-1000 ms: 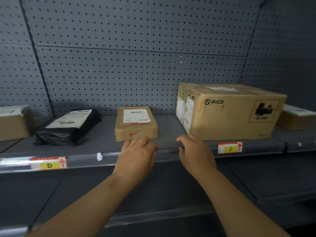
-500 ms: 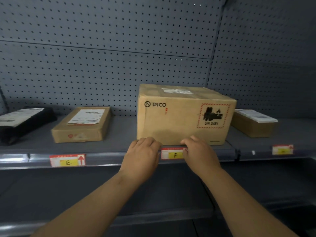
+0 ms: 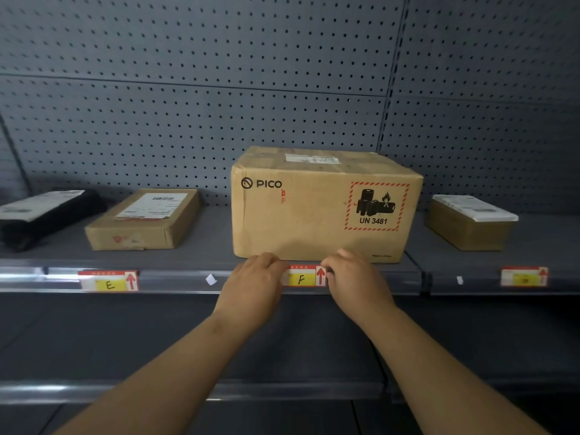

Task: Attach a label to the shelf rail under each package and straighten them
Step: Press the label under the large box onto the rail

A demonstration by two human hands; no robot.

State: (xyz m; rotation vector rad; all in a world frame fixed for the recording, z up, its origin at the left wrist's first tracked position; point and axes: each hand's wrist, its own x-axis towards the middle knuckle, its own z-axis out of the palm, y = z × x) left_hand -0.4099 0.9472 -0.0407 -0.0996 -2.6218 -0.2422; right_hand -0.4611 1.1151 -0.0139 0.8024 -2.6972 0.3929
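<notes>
A large PICO cardboard box (image 3: 326,205) stands on the grey shelf. Under it, the F label (image 3: 306,276) sits in the shelf rail (image 3: 175,279). My left hand (image 3: 254,285) rests on the rail with its fingers at the label's left end. My right hand (image 3: 353,282) presses its fingertips on the label's right end. The E label (image 3: 108,281) sits in the rail under a flat brown parcel (image 3: 144,219). Further right, another label (image 3: 523,276) sits in the rail below a small brown box (image 3: 469,222).
A black bagged parcel (image 3: 44,216) lies at the far left of the shelf. A small white paper scrap (image 3: 211,279) sticks on the rail between E and F. Grey pegboard (image 3: 219,120) backs the shelf. A lower shelf edge (image 3: 282,392) runs below my forearms.
My view swung right from the flat parcel to the PICO box. Both hands moved along the rail from the E spot to the F label, and now flank it more closely.
</notes>
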